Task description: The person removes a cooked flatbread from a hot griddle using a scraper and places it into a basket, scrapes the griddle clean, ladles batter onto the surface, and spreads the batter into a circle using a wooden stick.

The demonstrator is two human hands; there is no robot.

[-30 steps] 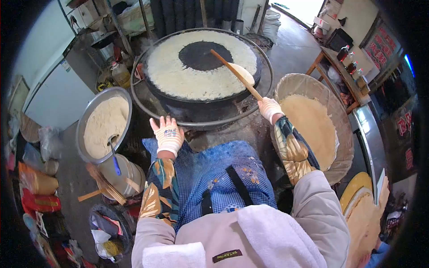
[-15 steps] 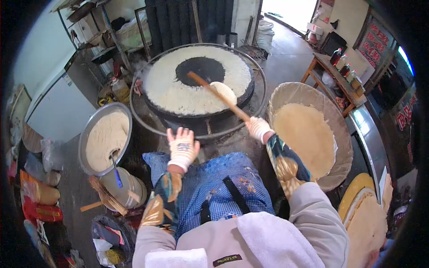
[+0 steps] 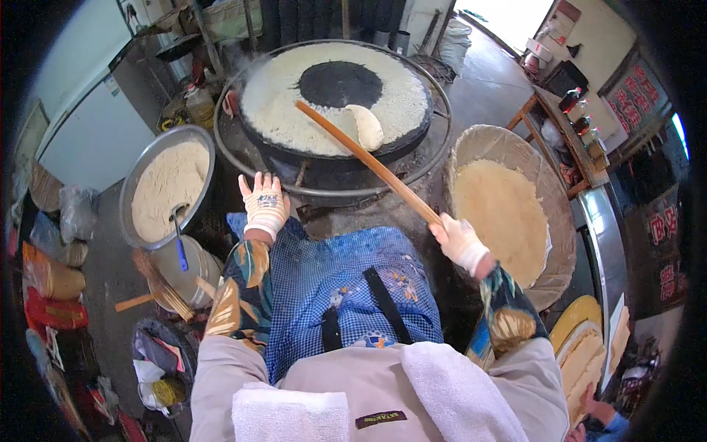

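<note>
My right hand (image 3: 458, 241), in a pale glove, is closed around the lower end of a long wooden stick (image 3: 368, 162). The stick slants up and left over the round black griddle (image 3: 340, 85). Pale batter (image 3: 272, 103) covers the griddle in a wide ring around a bare dark centre. Beside the stick's upper part, a soft lump of batter (image 3: 368, 129) lies on the near right of the ring. My left hand (image 3: 266, 208), also gloved, has its fingers spread and holds nothing. It is close to the near left of the metal hoop (image 3: 324, 193) around the griddle.
A metal basin (image 3: 168, 184) of batter with a blue-handled ladle (image 3: 180, 247) stands left, above a bucket (image 3: 199, 269) and brush (image 3: 163, 287). On the right is a cloth-lined basket (image 3: 471, 147) of flat pancakes (image 3: 501, 221). Another person's hand (image 3: 589, 405) touches a pancake stack at lower right.
My right hand has drawn back toward me and to the right with the stick. The batter lump sits further round the ring's near edge. My left hand has shifted left, still spread.
</note>
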